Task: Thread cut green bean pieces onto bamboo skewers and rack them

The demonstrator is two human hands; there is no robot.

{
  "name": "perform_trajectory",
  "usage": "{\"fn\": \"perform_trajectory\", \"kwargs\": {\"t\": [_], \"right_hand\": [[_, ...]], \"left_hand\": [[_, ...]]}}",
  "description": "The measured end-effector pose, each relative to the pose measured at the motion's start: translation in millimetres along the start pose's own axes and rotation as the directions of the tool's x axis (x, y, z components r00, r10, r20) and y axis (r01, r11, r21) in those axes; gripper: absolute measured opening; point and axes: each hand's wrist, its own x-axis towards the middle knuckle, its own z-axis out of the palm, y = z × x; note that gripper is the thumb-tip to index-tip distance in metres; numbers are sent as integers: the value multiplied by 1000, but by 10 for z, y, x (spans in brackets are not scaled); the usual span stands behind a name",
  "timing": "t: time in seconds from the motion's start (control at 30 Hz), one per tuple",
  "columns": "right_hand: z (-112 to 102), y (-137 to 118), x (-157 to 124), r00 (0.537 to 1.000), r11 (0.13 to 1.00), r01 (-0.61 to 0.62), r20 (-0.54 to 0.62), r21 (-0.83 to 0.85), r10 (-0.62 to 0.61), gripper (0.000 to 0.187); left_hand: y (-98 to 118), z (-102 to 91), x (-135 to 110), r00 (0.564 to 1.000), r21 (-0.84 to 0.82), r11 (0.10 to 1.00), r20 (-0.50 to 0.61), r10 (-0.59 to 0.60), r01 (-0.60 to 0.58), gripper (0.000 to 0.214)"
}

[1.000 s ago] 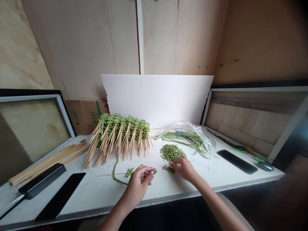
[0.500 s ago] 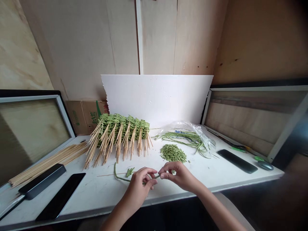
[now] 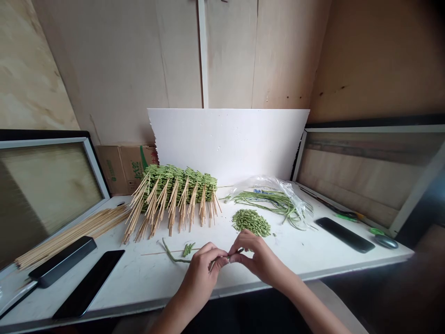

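Note:
My left hand point(image 3: 204, 269) is closed around a long green bean point(image 3: 169, 253), whose free end trails out to the left and curls up on the white table. Meeting it fingertip to fingertip, my right hand point(image 3: 256, 256) pinches the other end of that bean; the fingers hide most of this end. Just beyond my left hand lies a thin wooden skewer point(image 3: 152, 253) with several short bean pieces point(image 3: 188, 249) threaded on it. A heap of short bean pieces point(image 3: 251, 221) sits behind my right hand.
Stacked bean skewers point(image 3: 179, 188) stand at the back left, bare skewers point(image 3: 74, 232) beside them. Whole long beans point(image 3: 260, 198) lie by a plastic bag point(image 3: 287, 192). Phones point(image 3: 89, 283) point(image 3: 345, 234), a black box point(image 3: 64, 260) and a mouse point(image 3: 386, 241) flank the work area.
My hands have come together, and the fingers of both have closed more tightly on the bean. The bean's free end has shifted slightly left.

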Motion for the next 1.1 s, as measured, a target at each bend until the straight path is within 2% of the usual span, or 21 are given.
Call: {"fn": "perform_trajectory", "kwargs": {"t": [0.2, 0.33, 0.47, 0.53, 0.6, 0.67, 0.73, 0.8, 0.9, 1.0, 1.1], "right_hand": [[116, 4, -15, 993, 979, 47, -112, 198, -25, 33], [239, -26, -29, 991, 931, 71, -130, 358, -25, 38], [205, 25, -13, 987, 893, 84, -162, 442, -13, 36], [111, 137, 5, 978, 941, 56, -206, 334, 15, 31], [3, 316, 20, 963, 993, -20, -264, 115, 49, 28], [-79, 540, 18, 961, 988, -122, -261, -94, 94, 28], [-112, 762, -3, 954, 953, -225, -245, -202, 174, 29], [-102, 937, -38, 935, 909, -315, -252, -272, 249, 27], [-67, 1072, -84, 933, 875, -343, -236, -342, 274, 28], [-71, 1105, -98, 942, 874, -331, -183, -356, 282, 42], [-110, 1084, -77, 926, 878, -373, -182, -301, 331, 56]], "left_hand": [[100, -14, -27, 998, -56, 997, -36, 50, -52, 23], [150, -42, -40, 992, -98, 988, -66, 112, -118, 22], [135, -92, -8, 994, -197, 974, -34, 103, -108, 23], [96, -121, 21, 995, -202, 975, -41, 87, -94, 24], [50, -144, 45, 997, -175, 982, -60, 55, -65, 27], [12, -153, 60, 998, -152, 988, -63, 11, -20, 31], [-14, -146, 66, 999, -140, 990, -49, -24, 17, 35], [-32, -130, 63, 999, -125, 991, -32, -42, 38, 36], [-50, -110, 52, 998, -105, 993, -6, -57, 56, 36], [-55, -109, 41, 999, -110, 993, 14, -50, 51, 37], [-55, -110, 42, 999, -113, 993, 25, -29, 31, 37]]}}
